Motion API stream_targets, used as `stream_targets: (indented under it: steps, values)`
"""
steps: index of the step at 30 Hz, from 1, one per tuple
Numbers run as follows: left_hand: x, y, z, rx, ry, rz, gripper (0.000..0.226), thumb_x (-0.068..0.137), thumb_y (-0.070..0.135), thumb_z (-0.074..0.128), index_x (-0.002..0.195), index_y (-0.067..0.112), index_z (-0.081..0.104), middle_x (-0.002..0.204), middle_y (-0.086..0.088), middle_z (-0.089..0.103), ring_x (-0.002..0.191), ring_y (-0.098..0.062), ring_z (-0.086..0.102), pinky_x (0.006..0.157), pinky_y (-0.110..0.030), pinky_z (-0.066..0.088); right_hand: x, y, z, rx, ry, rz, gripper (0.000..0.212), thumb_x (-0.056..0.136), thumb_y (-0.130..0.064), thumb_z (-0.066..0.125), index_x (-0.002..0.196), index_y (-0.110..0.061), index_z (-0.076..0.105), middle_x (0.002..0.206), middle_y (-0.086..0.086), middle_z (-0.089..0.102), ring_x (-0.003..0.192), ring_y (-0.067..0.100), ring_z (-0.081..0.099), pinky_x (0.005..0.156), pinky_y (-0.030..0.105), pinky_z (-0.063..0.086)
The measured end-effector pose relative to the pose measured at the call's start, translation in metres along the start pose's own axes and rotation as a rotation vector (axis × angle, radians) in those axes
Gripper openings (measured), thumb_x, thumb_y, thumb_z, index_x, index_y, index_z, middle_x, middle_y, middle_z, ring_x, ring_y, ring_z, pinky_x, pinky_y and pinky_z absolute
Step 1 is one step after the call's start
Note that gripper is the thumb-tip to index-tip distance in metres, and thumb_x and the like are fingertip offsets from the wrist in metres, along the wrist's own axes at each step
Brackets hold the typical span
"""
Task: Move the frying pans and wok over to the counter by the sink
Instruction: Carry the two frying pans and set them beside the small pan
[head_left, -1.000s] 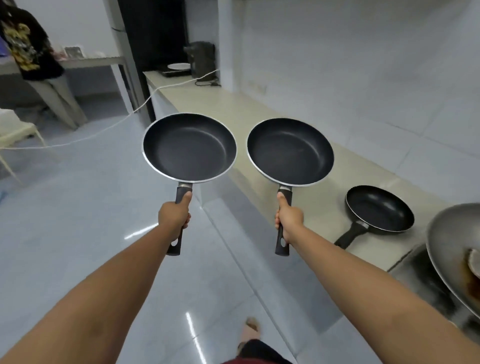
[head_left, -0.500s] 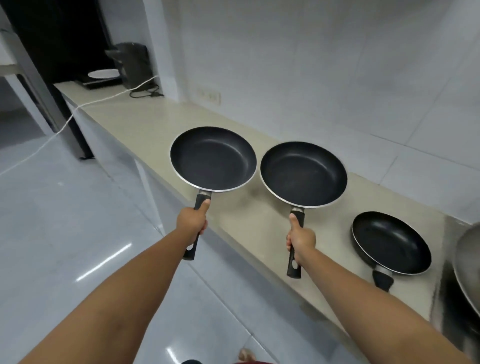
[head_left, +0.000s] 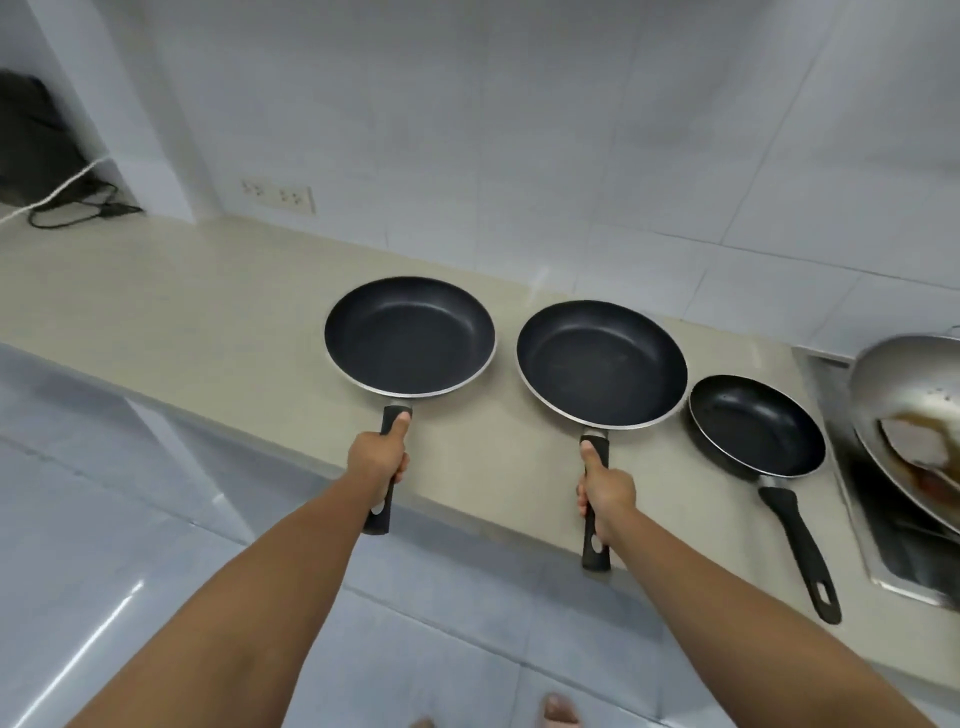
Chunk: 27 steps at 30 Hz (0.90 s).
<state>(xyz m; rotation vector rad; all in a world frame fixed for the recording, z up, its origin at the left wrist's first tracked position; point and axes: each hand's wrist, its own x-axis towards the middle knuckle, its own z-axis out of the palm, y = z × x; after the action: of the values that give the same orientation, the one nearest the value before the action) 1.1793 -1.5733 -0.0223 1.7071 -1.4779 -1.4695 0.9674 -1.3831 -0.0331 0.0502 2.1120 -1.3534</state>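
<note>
My left hand grips the black handle of a black frying pan, held level over the beige counter. My right hand grips the handle of a second, similar frying pan just to its right, also over the counter. A smaller black frying pan lies on the counter further right, its handle sticking out past the front edge. At the far right a steel wok with brown residue sits tilted in the sink.
White tiled wall behind the counter carries a power socket. A black appliance with cables stands at the counter's far left. Glossy grey floor lies below, with my bare toes at the bottom edge.
I have turned to face the counter. Both pans have moved forward and now hover over the countertop, closer to the small pan and the sink.
</note>
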Motion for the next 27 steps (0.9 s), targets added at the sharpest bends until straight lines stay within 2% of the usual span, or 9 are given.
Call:
stream_targets:
  steps: [11, 20, 27]
  values:
    - [0.046, 0.003, 0.003, 0.045, -0.137, 0.009, 0.059, 0.089, 0.055, 0.057, 0.053, 0.009, 0.052, 0.039, -0.002, 0.051, 0.039, -0.022, 0.045, 0.052, -0.028, 0.04, -0.012, 0.002, 0.026, 0.11, 0.102, 0.074, 0.059, 0.09, -0.051, 0.061, 0.049, -0.01, 0.048, 0.042, 0.005, 0.049, 0.038, 0.023, 0.042, 0.05, 0.03, 0.04]
    - [0.055, -0.002, 0.009, 0.127, -0.156, 0.027, 0.063, 0.089, 0.057, 0.054, 0.049, 0.01, 0.05, 0.032, 0.001, 0.048, 0.038, -0.021, 0.046, 0.05, -0.028, 0.04, -0.014, 0.006, 0.042, 0.111, 0.108, 0.118, 0.064, 0.088, -0.056, 0.059, 0.044, -0.011, 0.047, 0.036, 0.001, 0.048, 0.037, 0.022, 0.043, 0.05, 0.029, 0.039]
    - [0.063, -0.004, 0.015, 0.145, -0.181, 0.027, 0.06, 0.09, 0.056, 0.054, 0.052, 0.009, 0.05, 0.037, 0.0, 0.05, 0.041, -0.021, 0.046, 0.052, -0.029, 0.04, -0.009, 0.01, 0.047, 0.102, 0.132, 0.154, 0.063, 0.088, -0.057, 0.057, 0.046, -0.01, 0.048, 0.036, 0.002, 0.049, 0.038, 0.021, 0.044, 0.051, 0.029, 0.039]
